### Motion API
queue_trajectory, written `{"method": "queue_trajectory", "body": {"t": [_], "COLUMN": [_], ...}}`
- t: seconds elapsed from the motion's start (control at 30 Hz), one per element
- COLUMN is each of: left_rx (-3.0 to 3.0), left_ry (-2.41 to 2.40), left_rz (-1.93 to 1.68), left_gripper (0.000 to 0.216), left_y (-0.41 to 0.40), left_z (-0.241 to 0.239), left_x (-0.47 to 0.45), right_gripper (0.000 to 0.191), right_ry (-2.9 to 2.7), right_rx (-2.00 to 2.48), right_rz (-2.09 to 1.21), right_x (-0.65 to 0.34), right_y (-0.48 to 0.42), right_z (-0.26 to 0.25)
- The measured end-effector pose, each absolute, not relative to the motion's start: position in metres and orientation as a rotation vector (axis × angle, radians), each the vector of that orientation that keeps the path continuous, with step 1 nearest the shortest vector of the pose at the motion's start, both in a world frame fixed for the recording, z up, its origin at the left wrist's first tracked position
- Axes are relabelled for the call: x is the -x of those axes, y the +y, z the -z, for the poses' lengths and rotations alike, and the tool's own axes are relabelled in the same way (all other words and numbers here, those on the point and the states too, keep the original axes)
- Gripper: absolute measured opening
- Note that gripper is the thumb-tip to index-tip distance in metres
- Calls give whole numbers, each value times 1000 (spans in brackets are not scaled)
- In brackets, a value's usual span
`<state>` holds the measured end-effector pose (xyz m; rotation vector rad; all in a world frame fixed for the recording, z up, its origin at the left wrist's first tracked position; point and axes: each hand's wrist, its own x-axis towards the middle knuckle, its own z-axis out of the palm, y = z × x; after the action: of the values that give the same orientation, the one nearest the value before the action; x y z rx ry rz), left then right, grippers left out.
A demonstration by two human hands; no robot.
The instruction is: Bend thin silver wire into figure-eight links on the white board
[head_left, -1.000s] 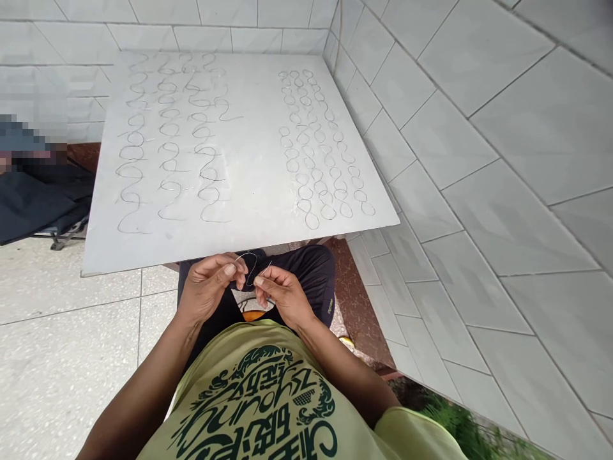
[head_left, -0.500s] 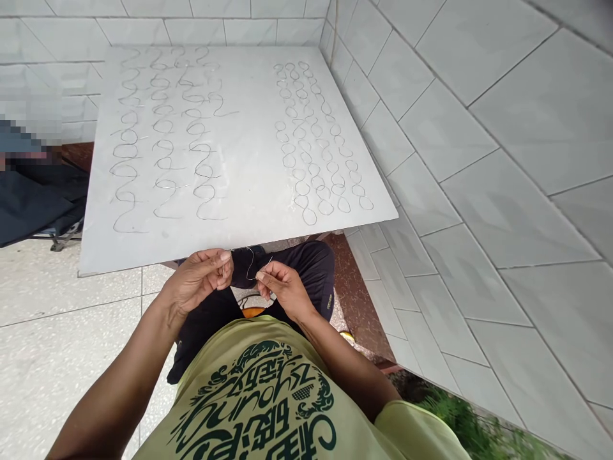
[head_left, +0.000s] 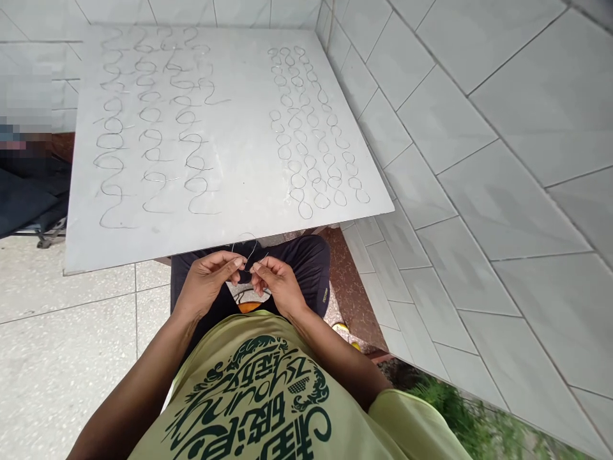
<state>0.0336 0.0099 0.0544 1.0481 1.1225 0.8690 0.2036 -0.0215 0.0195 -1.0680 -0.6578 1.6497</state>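
Observation:
My left hand (head_left: 209,282) and my right hand (head_left: 277,284) are pinched together over my lap, just below the near edge of a white board (head_left: 239,211). Between the fingertips runs a thin bent wire (head_left: 245,250), curving up in a small loop. Both hands grip it, thumbs against forefingers. On the board lie rows of large S-shaped wire pieces (head_left: 148,134) at the left and rows of smaller looped wire pieces (head_left: 311,134) at the right.
A tiled white wall (head_left: 479,160) runs along the right side. Speckled floor (head_left: 71,345) lies to the left, with a dark fabric-covered frame (head_left: 29,198) at the far left. Green plants (head_left: 460,415) show at the lower right.
My hands have come closer together with the wire between them, and the wire's loop has shifted. The view has shifted slightly, so the board sits further left.

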Motion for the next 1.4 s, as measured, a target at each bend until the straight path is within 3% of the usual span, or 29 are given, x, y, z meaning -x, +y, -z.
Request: {"method": "queue_trajectory", "body": {"t": [0.43, 0.7, 0.9, 1.4], "left_rx": [-1343, -1455, -1223, -525], "left_ry": [1032, 1021, 985, 861], "left_rz": [-837, -813, -907, -966], "left_gripper": [15, 23, 31, 25], "left_y": [6, 1, -3, 2], "left_z": [-54, -53, -36, -28], "left_x": [-33, -36, -41, -46], "right_gripper": [37, 38, 35, 33], "right_ry": [-702, -534, -385, -549], "right_rx": [1164, 1128, 1060, 1133], "right_rz": [-1609, -1716, -1757, -1614], "right_x": [-197, -192, -191, -188], "right_y": [-19, -16, -14, -8], "right_z": [-13, -14, -18, -8]}}
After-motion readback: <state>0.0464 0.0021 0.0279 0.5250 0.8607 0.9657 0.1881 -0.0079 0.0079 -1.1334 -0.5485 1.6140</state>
